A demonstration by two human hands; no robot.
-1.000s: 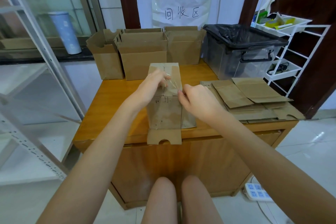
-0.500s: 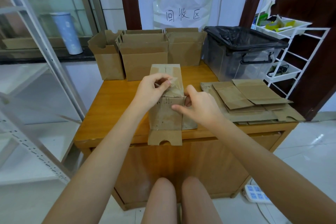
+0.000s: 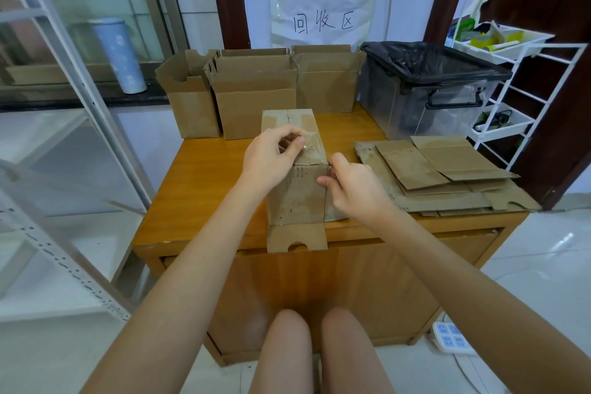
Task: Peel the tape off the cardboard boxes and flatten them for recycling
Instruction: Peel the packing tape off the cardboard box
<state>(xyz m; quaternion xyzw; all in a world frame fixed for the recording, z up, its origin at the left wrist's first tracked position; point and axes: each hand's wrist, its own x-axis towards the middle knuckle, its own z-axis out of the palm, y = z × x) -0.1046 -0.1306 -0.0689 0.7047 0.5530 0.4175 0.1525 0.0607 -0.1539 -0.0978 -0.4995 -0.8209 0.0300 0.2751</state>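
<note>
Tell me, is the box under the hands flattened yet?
Not yet. The box stands upright on the table, the left hand pinching its tape.

a home recycling corner: handwritten wall sign (image 3: 323, 22), wooden cabinet (image 3: 204, 176), lined bin (image 3: 428, 89), storage rack (image 3: 524, 99)

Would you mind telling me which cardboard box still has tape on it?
The box in hand, nearest the table's front edge; the three at the back stand open-topped.

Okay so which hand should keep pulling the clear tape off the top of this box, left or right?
Left, most likely. The left hand already pinches the lifted clear tape on top of the box, while the right hand grips the box's right edge, steadying it.
</note>
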